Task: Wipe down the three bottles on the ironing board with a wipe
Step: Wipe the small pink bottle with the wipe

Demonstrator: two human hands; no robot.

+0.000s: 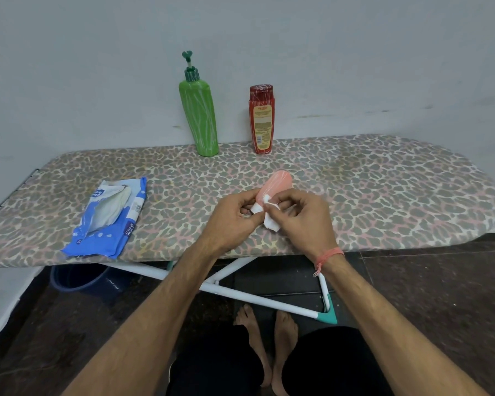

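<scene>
A small pink bottle (275,186) is tilted above the leopard-print ironing board (383,184), its white cap end toward me. My left hand (232,218) grips it at the cap end. My right hand (300,215) pinches a white wipe (270,221) against the bottle's lower part. A tall green pump bottle (201,115) and a red bottle (261,120) with a yellow label stand upright at the board's far edge, by the wall.
An opened blue pack of wipes (109,217) lies on the board to the left. The wall rises right behind the board. Under the board I see white legs (240,295), a dark blue bucket (77,278) and my bare feet.
</scene>
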